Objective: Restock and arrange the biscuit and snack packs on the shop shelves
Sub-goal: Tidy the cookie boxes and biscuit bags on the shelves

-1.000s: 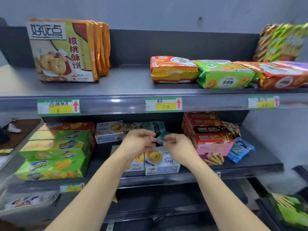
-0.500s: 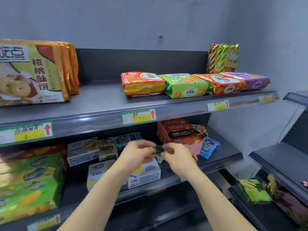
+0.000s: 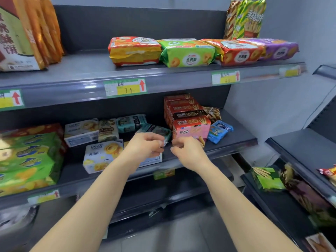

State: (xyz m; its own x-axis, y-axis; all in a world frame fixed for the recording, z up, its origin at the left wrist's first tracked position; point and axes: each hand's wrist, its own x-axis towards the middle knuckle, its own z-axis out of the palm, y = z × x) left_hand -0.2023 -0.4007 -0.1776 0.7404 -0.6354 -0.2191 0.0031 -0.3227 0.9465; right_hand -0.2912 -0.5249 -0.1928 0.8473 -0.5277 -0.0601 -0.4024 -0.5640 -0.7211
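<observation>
grey metal shelves (image 3: 76, 70) carry the stock. on the upper shelf a row of biscuit bags lies flat, orange (image 3: 134, 50), green (image 3: 187, 53), red (image 3: 240, 51) and purple (image 3: 278, 49), with tall stick-snack bags (image 3: 245, 19) upright behind them and big walnut-biscuit bags (image 3: 23, 33) standing at far left. on the middle shelf (image 3: 234, 142) a stack of red and pink stick-biscuit boxes (image 3: 189, 117) stands just right of the hands, a blue pack (image 3: 219, 130) leaning beside it; white butter-cookie boxes (image 3: 101, 155) and green packs (image 3: 27, 159) fill the left. both forearms reach forward to the middle shelf, hands close together but apart. the left hand (image 3: 145, 145) is curled, its fingertips pinching the edge of a small teal snack pack (image 3: 161, 132) that lies tilted against the pink box front. the right hand (image 3: 185, 149) is loosely curled, fingers bent inward, and i cannot tell whether it holds anything.
</observation>
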